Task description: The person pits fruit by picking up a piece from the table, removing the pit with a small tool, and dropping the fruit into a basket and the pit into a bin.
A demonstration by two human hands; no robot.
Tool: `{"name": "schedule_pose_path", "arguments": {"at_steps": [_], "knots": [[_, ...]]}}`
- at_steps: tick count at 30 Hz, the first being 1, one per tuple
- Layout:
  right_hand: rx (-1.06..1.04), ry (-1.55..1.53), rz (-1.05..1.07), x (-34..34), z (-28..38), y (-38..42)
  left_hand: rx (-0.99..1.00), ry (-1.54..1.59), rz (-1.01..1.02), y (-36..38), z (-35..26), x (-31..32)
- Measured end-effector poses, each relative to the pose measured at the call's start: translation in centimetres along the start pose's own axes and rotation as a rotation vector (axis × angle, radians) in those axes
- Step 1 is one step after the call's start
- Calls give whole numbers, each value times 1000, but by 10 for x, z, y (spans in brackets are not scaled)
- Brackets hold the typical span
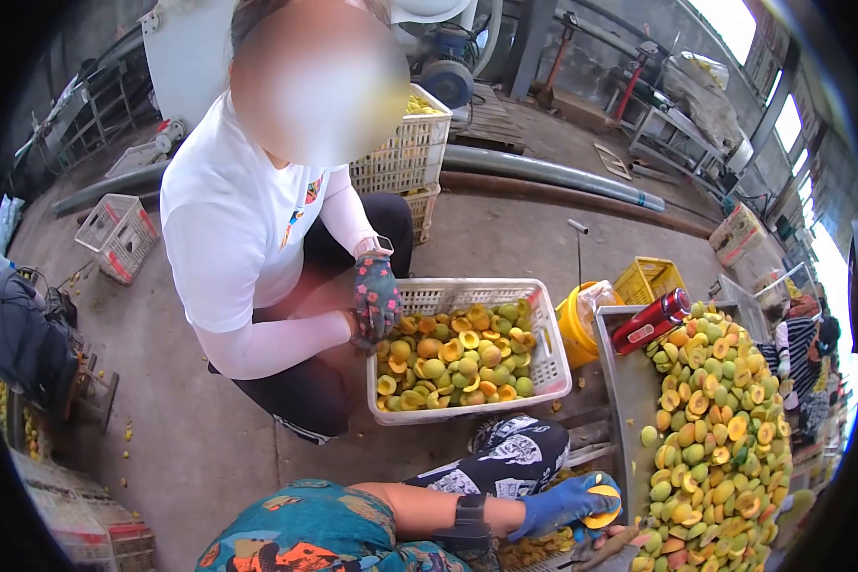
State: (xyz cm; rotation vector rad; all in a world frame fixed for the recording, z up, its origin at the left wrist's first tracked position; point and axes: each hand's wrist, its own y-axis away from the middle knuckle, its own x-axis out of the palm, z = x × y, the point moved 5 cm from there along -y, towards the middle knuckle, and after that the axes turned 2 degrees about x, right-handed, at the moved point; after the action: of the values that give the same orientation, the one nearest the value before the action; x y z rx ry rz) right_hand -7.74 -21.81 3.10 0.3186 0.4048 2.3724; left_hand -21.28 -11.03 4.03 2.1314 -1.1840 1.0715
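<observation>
In a blue glove, my left hand reaches over the metal table's near edge, fingers closed round a yellow-fleshed fruit half. Just below it, at the bottom edge, a brownish shape that seems to be my right hand is partly visible; its fingers cannot be made out clearly. To the right of both, a big heap of halved fruit, green and orange-skinned, covers the metal table. Some yellow pieces lie below my left hand.
A person in a white shirt sits opposite, flowered gloves together beside a white crate of fruit halves. A red flask lies on the table's corner. Near it stand a yellow bucket and a yellow basket. Pipes cross the floor behind.
</observation>
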Motion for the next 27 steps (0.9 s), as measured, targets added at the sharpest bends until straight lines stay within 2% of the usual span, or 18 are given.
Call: {"name": "schedule_pose_path", "arguments": {"at_steps": [1,6,8,12,14,17,19,23,25,27], "knots": [[80,-152,15,-4,0,5,-11,-28,-39,-1,1,-2],[53,-133,-57,-16,0,9,4,-110,-131,-15,24,-9],[45,-128,-73,-21,-1,11,-80,-138,-37,-16,34,-4],[21,-115,-117,-33,-3,17,-116,-114,54,-16,48,14],[9,-102,-129,-39,-4,20,-288,-83,56,-15,58,19],[-7,-95,-141,-46,-6,22,-233,-50,81,-27,83,8],[-91,61,-62,-47,-2,21,-183,-16,104,-33,95,3],[-122,73,-68,-53,-8,18,-175,31,28,-35,105,-2],[-277,526,-122,-60,-2,20,-174,20,17,-35,109,-2],[-313,584,-184,-57,5,29,-122,-21,-39,-37,114,-7]]}}
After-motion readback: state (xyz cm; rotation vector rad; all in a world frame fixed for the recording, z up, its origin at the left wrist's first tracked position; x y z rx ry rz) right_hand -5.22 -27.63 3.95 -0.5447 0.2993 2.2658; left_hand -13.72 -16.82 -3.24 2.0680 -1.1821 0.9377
